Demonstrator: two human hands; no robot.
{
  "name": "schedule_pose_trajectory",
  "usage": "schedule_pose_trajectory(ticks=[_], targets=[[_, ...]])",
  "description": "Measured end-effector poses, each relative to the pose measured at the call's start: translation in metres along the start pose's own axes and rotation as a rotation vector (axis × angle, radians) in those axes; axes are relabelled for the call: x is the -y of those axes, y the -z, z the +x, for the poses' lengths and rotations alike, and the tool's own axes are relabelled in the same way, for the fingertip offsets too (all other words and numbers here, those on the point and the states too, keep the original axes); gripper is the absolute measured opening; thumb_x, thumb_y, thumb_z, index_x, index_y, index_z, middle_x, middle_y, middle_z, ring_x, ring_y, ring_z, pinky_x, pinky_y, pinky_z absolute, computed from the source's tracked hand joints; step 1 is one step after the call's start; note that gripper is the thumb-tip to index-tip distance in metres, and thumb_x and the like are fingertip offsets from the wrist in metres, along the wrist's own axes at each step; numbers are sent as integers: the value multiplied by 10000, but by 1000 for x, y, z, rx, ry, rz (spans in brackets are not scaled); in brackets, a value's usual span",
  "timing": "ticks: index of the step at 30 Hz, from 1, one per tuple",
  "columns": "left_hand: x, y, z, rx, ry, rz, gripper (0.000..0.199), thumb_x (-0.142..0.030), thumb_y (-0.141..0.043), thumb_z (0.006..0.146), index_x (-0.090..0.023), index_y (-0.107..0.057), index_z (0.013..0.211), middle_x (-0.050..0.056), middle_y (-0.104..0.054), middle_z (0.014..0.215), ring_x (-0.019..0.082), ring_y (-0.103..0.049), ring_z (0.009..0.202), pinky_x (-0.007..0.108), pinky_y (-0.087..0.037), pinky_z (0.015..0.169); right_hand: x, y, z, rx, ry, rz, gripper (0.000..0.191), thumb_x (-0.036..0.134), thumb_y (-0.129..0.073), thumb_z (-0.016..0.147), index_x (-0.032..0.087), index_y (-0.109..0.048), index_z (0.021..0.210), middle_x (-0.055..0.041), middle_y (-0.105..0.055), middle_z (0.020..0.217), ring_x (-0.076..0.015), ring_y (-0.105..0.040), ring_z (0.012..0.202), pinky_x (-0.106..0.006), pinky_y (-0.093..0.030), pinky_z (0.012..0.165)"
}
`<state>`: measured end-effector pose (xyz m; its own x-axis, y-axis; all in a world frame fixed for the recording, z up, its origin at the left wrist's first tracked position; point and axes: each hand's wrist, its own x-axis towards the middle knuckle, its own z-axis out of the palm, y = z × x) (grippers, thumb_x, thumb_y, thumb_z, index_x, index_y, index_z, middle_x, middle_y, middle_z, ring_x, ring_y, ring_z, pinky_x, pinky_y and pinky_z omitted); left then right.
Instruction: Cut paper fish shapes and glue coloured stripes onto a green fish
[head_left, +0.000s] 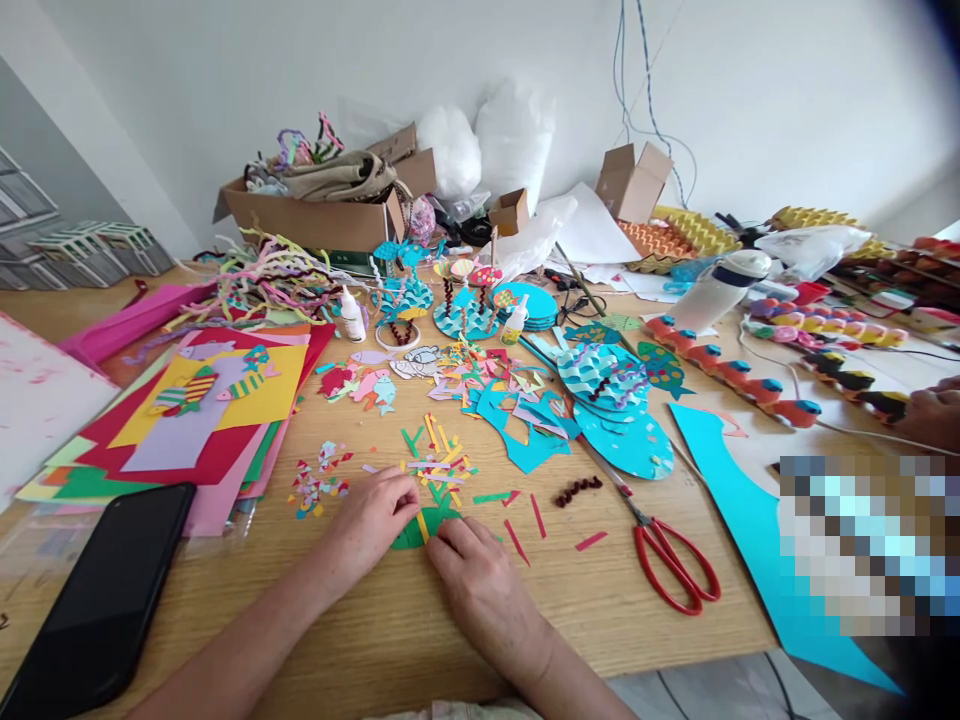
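Observation:
A green paper fish cutout (409, 537) lies on the table between my hands, its tail toward the back. A narrow yellow paper strip (422, 527) crosses its body. My left hand (379, 508) is closed in a pinch at the strip's upper end. The curled fingers of my right hand (476, 565) press on the fish's right edge, partly hiding it. Just behind are loose yellow and lilac paper strips (442, 462). Small paper scraps (319, 482) are scattered to the left, and thin red strips (538, 516) lie to the right.
Red-handled scissors (675, 565) and a brown twisted pipe cleaner (577, 491) lie at right. A black phone (97, 600) and stacked coloured paper (217, 440) are at left. Glue bottles (351, 315) stand behind. Another person's hand (934, 415) shows at the right edge.

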<state>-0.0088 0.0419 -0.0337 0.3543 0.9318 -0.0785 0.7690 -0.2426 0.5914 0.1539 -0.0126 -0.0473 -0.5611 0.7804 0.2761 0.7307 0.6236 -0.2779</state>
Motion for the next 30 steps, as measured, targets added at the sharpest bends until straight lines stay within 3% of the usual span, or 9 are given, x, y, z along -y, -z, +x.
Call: schedule_pose_trajectory(ticks=[7,21,30], targets=[[-2,0,-1,-8,-2,13,163,-114,-463,733,-194,-527,607,-5,-533,659,164,-501,668,255,-350,611,0,1,0,44,10,-6,64,130,-556,827,162,-558,772,-29,-561,782,-161,-492,720,-256,-445,646],[-2,-4,-1,-48,9,-13,136,-76,-465,707,-201,-515,691,-22,-518,684,146,-488,644,244,-357,589,2,1,-3,66,19,33,130,92,-466,837,167,-543,764,-43,-535,802,-170,-486,759,-274,-440,674],[4,7,1,-87,-22,-32,161,-99,-442,747,-196,-555,686,14,-557,740,164,-535,721,273,-407,661,4,19,-8,95,-14,142,85,162,-498,841,182,-549,776,-38,-544,844,-168,-505,810,-278,-454,738]])
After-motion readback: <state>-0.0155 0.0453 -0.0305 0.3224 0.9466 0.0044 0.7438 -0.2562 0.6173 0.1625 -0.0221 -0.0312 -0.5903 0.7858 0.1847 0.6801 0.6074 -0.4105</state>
